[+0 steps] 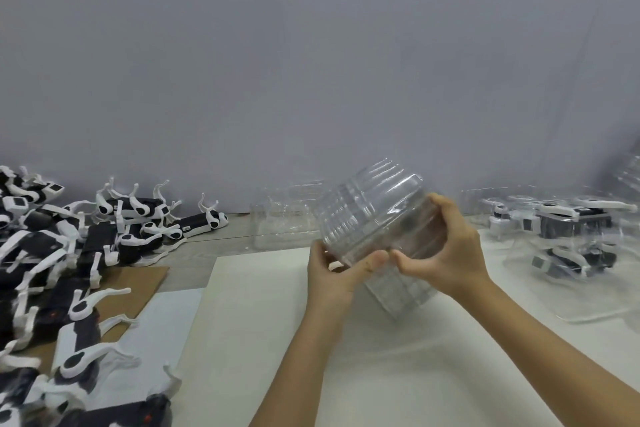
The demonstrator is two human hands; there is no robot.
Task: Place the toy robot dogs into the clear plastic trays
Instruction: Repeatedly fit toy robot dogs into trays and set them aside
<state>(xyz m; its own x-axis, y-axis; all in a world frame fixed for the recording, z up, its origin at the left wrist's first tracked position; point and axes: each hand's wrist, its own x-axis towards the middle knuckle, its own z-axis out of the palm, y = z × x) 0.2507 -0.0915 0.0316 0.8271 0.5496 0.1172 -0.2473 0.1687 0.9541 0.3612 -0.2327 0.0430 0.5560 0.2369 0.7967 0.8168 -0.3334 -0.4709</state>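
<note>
Both my hands up over the bench (263, 322), holding a nested stack of clear trays (375, 218), tilted. Left hand (332, 274) fingers curled on its lower left edge, right hand (446, 250) fingers wrapped round the right side. Loose robot dogs (69, 253) piled far left. Filled trays (568, 236) far right.

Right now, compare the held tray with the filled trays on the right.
The held tray is empty; the filled trays hold black-and-white dogs. The held tray is lifted and tilted, gripped by the left hand and right hand; the filled trays lie on the table. Both are clear plastic.
</note>
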